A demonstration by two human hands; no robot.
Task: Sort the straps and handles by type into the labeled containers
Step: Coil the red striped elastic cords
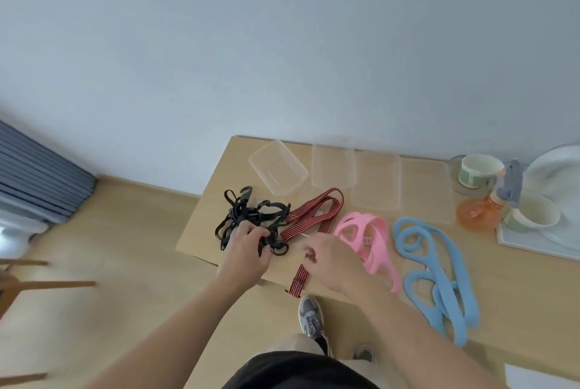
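Four piles sit along the near edge of the table. The black hooked straps [251, 219] are one big tangle, with the left hand [248, 250] curled into them. At their 3 o'clock lies the red-and-black striped strap [317, 209], looped flat with one end hanging off the table edge and the right hand [329, 258] pinching it. Further toward 3 o'clock are the pink handles [373, 238], heaped up, then the blue loops [439, 278], sprawling toward 5 o'clock. At 12 o'clock from the piles, three clear tubs [332, 165] stand in a row by the wall, the leftmost askew (can't read any labels).
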